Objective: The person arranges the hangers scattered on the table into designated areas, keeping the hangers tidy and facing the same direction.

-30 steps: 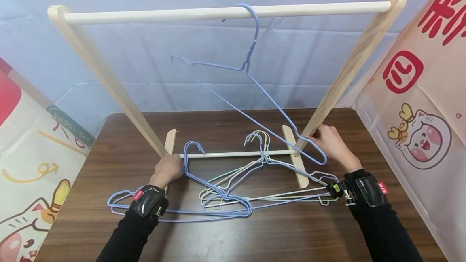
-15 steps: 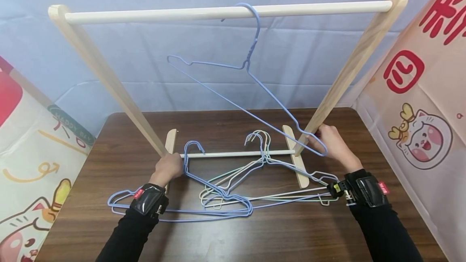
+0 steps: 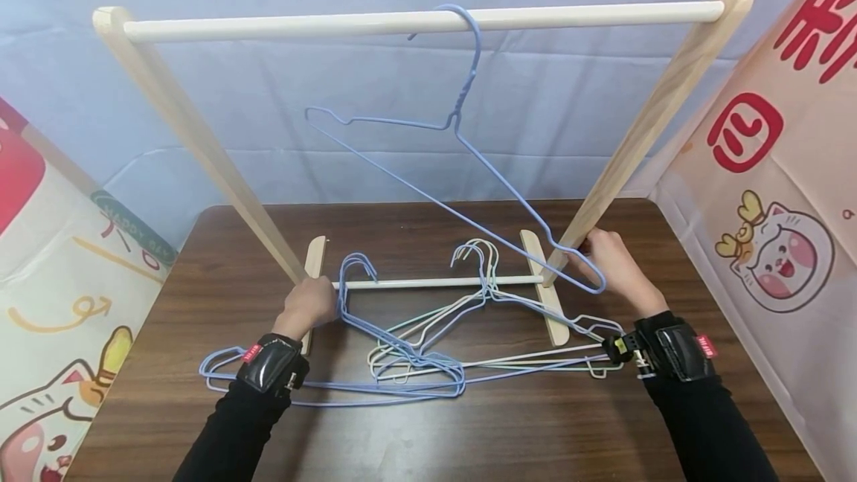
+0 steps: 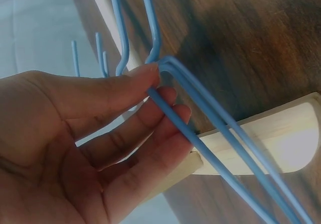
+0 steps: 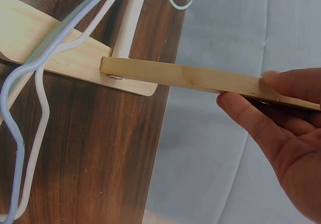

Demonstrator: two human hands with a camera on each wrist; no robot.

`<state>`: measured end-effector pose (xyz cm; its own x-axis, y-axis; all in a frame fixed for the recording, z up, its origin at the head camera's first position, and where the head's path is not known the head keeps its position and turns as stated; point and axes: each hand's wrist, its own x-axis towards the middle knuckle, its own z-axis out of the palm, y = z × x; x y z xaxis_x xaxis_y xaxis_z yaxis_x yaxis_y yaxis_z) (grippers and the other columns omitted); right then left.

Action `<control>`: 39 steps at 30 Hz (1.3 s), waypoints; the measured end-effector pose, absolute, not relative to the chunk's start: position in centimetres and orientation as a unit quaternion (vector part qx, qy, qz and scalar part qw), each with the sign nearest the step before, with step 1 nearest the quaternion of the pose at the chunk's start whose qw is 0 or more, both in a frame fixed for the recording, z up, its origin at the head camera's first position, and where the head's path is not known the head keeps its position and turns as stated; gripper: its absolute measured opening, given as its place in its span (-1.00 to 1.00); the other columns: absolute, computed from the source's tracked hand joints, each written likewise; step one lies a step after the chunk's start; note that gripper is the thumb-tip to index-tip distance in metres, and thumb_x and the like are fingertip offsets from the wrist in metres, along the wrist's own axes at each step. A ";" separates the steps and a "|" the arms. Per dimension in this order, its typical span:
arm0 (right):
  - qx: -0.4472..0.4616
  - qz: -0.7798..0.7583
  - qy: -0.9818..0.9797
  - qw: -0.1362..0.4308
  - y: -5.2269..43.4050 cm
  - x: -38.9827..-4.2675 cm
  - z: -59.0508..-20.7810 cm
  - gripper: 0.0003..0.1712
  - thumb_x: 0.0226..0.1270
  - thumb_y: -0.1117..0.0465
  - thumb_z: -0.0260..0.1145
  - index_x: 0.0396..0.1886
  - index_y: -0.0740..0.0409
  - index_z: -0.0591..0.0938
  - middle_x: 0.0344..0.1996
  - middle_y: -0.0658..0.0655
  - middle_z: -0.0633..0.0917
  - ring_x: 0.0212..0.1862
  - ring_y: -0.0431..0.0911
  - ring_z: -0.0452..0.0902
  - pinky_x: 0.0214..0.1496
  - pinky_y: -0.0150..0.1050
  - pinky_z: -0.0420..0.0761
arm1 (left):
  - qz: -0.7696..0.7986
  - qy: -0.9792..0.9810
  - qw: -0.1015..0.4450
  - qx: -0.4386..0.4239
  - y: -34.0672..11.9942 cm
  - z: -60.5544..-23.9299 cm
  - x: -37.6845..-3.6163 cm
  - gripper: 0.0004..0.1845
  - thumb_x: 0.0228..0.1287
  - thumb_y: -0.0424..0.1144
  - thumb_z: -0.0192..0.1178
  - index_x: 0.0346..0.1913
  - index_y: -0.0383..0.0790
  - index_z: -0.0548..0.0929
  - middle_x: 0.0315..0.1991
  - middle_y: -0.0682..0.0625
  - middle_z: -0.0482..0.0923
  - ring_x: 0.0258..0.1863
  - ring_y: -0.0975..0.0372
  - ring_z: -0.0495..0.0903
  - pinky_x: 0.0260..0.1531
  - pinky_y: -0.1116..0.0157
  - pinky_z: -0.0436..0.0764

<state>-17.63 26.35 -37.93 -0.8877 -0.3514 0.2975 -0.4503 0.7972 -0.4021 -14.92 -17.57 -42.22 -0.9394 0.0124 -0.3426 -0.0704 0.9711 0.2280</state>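
Observation:
My left hand pinches the wire of the blue hangers lying on the table. In the left wrist view the thumb presses near their necks, with the other fingers behind the blue wire. My right hand grips the right post of a wooden clothes rack, low down. In the right wrist view, thumb and fingers hold both sides of that post. One blue hanger hangs from the rack's white top rail, turned at an angle, its lower right corner near my right hand.
Several white, green and blue hangers lie overlapped at mid-table. A lower white rail joins the rack's left foot and right foot. The brown table is backed by pale blue cloth, with printed cloths at both sides.
The hanging blue hanger has swung slightly. The hooks of the blue hangers at my left hand have lifted and spread a little. My right hand stays on the post.

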 end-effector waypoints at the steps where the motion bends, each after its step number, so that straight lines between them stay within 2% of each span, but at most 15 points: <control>1: 0.212 0.238 -0.942 0.104 26.3 -17.6 -37.9 -0.88 0.03 0.42 0.26 -0.45 0.46 0.56 -0.60 0.25 0.63 -0.52 0.07 0.57 -0.51 -0.12 0.50 | 0.119 0.978 0.173 -0.013 -17.6 -42.2 -14.9 -0.82 0.05 -0.33 0.05 -0.64 -0.27 0.47 -0.49 -0.18 0.50 -0.51 0.04 0.50 -0.61 0.15 0.49; 9: 0.224 0.242 -0.938 0.105 26.4 -17.7 -37.9 -0.93 0.03 0.44 0.24 -0.48 0.43 0.54 -0.67 0.16 0.58 -0.62 -0.07 0.45 -0.59 -0.20 0.40 | 0.122 0.977 0.177 0.000 -17.7 -41.2 -15.2 -0.85 -0.16 -0.39 0.14 -0.72 -0.20 0.44 -0.58 -0.11 0.48 -0.55 0.08 0.48 -0.65 0.19 0.47; 14: 0.215 0.245 -0.941 0.091 26.4 -17.8 -37.8 -0.91 0.05 0.44 0.23 -0.44 0.45 0.57 -0.61 0.23 0.62 -0.55 0.02 0.54 -0.54 -0.16 0.46 | 0.136 0.976 0.171 -0.001 -17.9 -41.0 -15.4 -0.86 -0.27 -0.44 0.11 -0.75 -0.18 0.41 -0.59 -0.11 0.47 -0.57 0.07 0.46 -0.66 0.21 0.44; 18: 0.207 0.246 -0.942 0.100 26.3 -17.8 -37.8 -0.91 0.00 0.46 0.27 -0.46 0.45 0.56 -0.57 0.28 0.64 -0.47 0.12 0.59 -0.46 -0.08 0.53 | 0.145 0.976 0.165 -0.007 -18.0 -40.9 -15.4 -0.87 -0.23 -0.44 0.07 -0.74 -0.19 0.42 -0.57 -0.14 0.47 -0.57 0.05 0.46 -0.67 0.20 0.43; 24: 0.201 0.249 -0.941 0.112 26.2 -17.8 -37.8 -0.92 -0.05 0.49 0.30 -0.54 0.39 0.54 -0.61 0.25 0.61 -0.51 0.10 0.56 -0.47 -0.09 0.52 | 0.143 0.976 0.166 -0.009 -17.9 -40.4 -15.3 -0.86 -0.22 -0.43 0.12 -0.73 -0.19 0.42 -0.60 -0.11 0.46 -0.57 0.08 0.46 -0.65 0.22 0.44; 34: 0.198 0.243 -0.942 0.117 26.3 -17.7 -37.9 -0.97 -0.01 0.43 0.26 -0.54 0.36 0.57 -0.62 0.17 0.61 -0.53 0.04 0.56 -0.48 -0.13 0.49 | 0.158 0.975 0.156 -0.016 -18.2 -40.4 -15.2 -0.86 -0.24 -0.43 0.16 -0.74 -0.18 0.47 -0.62 -0.08 0.48 -0.54 0.06 0.47 -0.61 0.18 0.45; 39: 0.194 0.247 -0.943 0.109 26.3 -17.7 -38.0 -0.95 0.00 0.44 0.27 -0.52 0.39 0.56 -0.61 0.22 0.62 -0.50 0.08 0.57 -0.46 -0.10 0.51 | 0.170 0.975 0.144 -0.006 -18.4 -40.4 -15.1 -0.86 -0.22 -0.43 0.17 -0.75 -0.18 0.49 -0.67 -0.03 0.46 -0.57 0.10 0.45 -0.62 0.22 0.43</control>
<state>-17.71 26.31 -38.00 -0.9009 -0.3124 0.3013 -0.4201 0.8021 -0.4244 -15.09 -18.43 -40.40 -0.9587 0.0371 -0.2821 -0.0604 0.9423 0.3292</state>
